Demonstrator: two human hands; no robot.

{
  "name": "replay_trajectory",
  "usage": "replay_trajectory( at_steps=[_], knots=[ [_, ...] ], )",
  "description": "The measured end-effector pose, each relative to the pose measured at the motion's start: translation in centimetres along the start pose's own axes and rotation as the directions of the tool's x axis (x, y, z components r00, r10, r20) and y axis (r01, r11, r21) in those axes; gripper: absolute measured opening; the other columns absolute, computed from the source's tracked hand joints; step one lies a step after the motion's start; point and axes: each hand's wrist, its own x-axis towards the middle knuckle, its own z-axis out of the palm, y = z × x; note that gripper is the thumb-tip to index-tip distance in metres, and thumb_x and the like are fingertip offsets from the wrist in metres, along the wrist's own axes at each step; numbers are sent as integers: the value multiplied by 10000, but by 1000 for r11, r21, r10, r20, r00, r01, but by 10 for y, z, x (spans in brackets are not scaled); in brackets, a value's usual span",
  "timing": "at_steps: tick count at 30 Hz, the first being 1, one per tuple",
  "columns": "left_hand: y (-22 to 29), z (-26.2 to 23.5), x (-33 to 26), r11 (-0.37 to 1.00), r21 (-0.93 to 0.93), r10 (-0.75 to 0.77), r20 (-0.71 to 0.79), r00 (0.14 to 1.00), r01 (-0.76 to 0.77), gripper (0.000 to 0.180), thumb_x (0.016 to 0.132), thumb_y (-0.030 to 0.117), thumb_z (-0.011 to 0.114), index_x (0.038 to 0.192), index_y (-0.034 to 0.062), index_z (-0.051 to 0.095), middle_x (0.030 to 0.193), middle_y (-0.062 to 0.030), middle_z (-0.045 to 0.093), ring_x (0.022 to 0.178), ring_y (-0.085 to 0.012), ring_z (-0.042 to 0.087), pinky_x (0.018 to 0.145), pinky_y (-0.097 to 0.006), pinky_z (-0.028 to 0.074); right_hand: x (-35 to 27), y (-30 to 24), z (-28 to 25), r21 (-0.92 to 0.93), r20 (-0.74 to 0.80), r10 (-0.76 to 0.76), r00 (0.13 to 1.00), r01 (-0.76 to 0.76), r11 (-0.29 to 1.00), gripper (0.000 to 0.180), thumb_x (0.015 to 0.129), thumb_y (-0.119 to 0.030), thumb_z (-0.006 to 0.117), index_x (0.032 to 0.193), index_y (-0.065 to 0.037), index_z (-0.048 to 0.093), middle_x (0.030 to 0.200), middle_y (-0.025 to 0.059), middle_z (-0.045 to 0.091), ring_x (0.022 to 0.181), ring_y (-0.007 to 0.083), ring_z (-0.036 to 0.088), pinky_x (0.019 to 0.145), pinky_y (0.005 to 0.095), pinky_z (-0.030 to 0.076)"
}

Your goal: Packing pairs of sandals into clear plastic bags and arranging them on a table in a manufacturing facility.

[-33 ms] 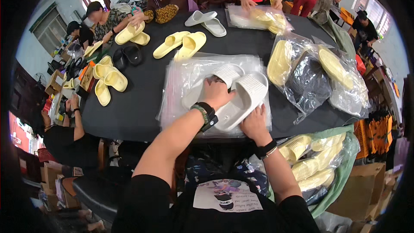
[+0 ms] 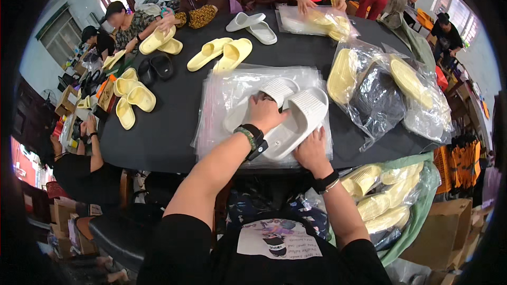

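Both hands are on a pair of white ribbed foam slide sandals (image 2: 288, 119), which lies on a stack of clear plastic bags (image 2: 222, 100) at the near edge of the round black table (image 2: 174, 126). The left hand (image 2: 266, 113) sits on top, fingers curled down over the far sandal's strap, gripping it. The right hand (image 2: 311, 150) cups the heel of the near sandal from below, fingers spread along the sole. To do this well, I'd judge, keep the two sandals nested flat and aligned, and hold the top bag from sliding. Loose yellow foam slides (image 2: 222, 53) lie farther out; bagged yellow and dark pairs (image 2: 380, 92) sit to the right.
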Motion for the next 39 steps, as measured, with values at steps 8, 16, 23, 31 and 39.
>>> replay_trajectory(
  at_steps=[8, 16, 23, 31, 39],
  knots=[
    [-14, 6, 9, 996, -73, -57, -5, 998, 57, 702, 850, 554, 603, 1324, 39, 546, 1386, -224, 511, 1334, -375, 414, 1105, -580, 230, 4, -2, -13, -9, 97, 30, 995, -29, 1000, 711, 923, -482, 490, 1464, -32, 387, 1520, 172, 358, 1437, 372, 249, 1159, 581, 144],
    [-45, -9, -3, 993, -66, -97, -8, 995, 96, 698, 822, 558, 633, 1318, 73, 557, 1360, -188, 548, 1304, -335, 463, 1089, -559, 248, 3, -2, -14, 15, 53, 66, 996, -67, 998, 817, 943, -575, 433, 1471, 40, 327, 1556, 196, 292, 1474, 358, 177, 1177, 538, 131],
    [-130, -19, -18, 913, -88, -392, 85, 916, 399, 710, 838, 624, 566, 974, -59, 706, 1035, -270, 677, 1067, -411, 617, 1027, -562, 330, 1, -4, -16, 49, 46, 48, 998, -51, 998, 808, 948, -576, 428, 1476, 27, 326, 1570, 189, 265, 1474, 349, 183, 1177, 535, 138],
    [-219, -29, -60, 827, -44, -561, -17, 828, 560, 718, 856, 610, 574, 861, -98, 699, 900, -326, 665, 921, -442, 657, 864, -507, 475, -1, -2, -15, 59, 30, 55, 998, -57, 997, 792, 950, -561, 433, 1476, 22, 328, 1574, 185, 258, 1477, 343, 178, 1180, 531, 120],
    [-209, -59, -73, 879, -71, -474, -218, 853, 471, 563, 867, 480, 639, 805, -76, 698, 810, -282, 673, 838, -432, 664, 789, -497, 490, 1, 0, -12, 71, 45, 54, 998, -57, 996, 816, 940, -562, 460, 1470, 43, 323, 1577, 197, 246, 1479, 358, 165, 1184, 533, 101]
  ],
)
